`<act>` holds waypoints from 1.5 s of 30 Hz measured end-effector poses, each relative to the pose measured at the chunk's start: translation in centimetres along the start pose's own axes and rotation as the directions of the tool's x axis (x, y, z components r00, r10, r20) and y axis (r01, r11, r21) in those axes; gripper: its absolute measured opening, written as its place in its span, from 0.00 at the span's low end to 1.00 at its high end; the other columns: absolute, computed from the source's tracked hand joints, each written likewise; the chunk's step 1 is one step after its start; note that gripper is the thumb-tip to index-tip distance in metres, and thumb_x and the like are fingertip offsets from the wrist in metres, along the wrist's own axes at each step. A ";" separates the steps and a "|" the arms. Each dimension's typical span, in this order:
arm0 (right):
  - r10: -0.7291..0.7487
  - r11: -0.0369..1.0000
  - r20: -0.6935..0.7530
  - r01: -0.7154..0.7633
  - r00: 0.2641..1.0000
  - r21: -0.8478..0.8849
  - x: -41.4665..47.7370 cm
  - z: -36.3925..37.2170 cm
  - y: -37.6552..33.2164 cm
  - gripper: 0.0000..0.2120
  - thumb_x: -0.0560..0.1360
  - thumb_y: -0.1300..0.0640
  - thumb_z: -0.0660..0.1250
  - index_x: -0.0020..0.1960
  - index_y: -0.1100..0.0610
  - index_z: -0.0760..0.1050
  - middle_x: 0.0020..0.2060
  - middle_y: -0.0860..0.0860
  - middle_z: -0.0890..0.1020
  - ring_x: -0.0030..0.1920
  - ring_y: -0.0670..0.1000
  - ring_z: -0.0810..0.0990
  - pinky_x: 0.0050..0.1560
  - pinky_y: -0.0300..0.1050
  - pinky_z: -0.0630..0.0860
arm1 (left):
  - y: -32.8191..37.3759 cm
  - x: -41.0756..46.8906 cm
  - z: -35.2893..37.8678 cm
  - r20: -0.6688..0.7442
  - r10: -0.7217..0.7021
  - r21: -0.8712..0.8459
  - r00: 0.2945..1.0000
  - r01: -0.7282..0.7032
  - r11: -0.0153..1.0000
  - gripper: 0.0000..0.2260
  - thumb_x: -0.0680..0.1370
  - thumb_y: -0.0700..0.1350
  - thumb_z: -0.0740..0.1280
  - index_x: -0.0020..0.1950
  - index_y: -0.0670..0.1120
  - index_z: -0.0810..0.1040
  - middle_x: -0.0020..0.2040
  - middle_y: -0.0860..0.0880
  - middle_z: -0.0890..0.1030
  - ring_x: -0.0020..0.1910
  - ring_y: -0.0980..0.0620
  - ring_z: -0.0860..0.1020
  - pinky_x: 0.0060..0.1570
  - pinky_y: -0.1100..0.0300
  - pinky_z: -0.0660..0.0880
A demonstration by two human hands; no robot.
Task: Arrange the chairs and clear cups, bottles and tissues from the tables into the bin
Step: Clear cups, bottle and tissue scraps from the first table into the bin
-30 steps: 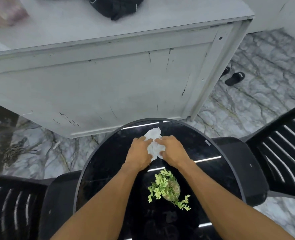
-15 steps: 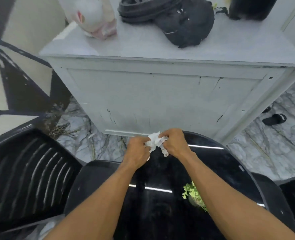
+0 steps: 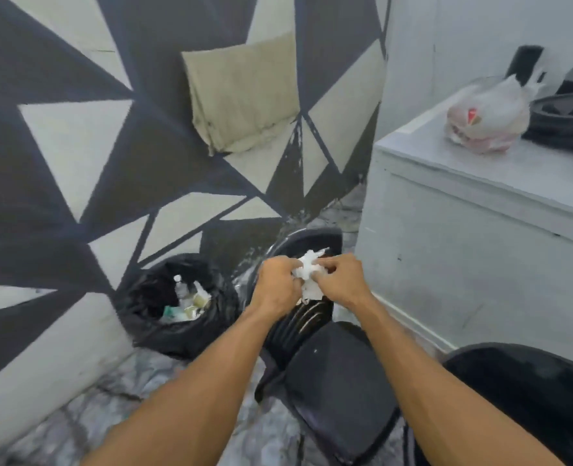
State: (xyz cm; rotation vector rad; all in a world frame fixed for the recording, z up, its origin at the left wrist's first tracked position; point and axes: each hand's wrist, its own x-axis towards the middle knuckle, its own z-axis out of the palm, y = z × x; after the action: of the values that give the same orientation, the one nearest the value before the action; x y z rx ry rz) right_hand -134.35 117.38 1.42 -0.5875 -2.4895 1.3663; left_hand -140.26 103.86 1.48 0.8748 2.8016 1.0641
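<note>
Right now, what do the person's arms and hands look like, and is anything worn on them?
Both forearms are bare, no sleeves in view. The left hand and right hand wear no gloves; no watch, bracelet or ring shows.

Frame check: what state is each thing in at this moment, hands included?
left hand: grip closed on the tissue.
right hand: pinching the same tissue.
tissue: crumpled, held up in front of the chair, not yet dropped.
bin: open, black liner, bottles and rubbish inside.
chair: upright beside the bin, seat bare.
plastic bag: full, resting on the counter.
cloth: hanging on the wall.
</note>
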 end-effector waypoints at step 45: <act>0.402 0.900 0.499 -0.233 0.768 -0.367 33.3 58.4 4.2 0.15 0.68 0.65 0.72 0.53 0.55 0.84 0.53 0.55 0.84 0.50 0.55 0.82 0.56 0.44 0.79 | -59.8 19.1 -1.8 0.262 -0.738 0.009 0.622 0.763 0.647 0.18 0.72 0.34 0.67 0.61 0.40 0.81 0.59 0.40 0.81 0.59 0.42 0.79 0.61 0.53 0.74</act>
State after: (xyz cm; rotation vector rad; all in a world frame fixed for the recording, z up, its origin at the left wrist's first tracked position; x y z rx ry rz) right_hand -186.01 90.81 -32.74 -0.7971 -3.2339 1.4754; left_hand -186.41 75.95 -30.73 -0.2188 2.4336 0.8448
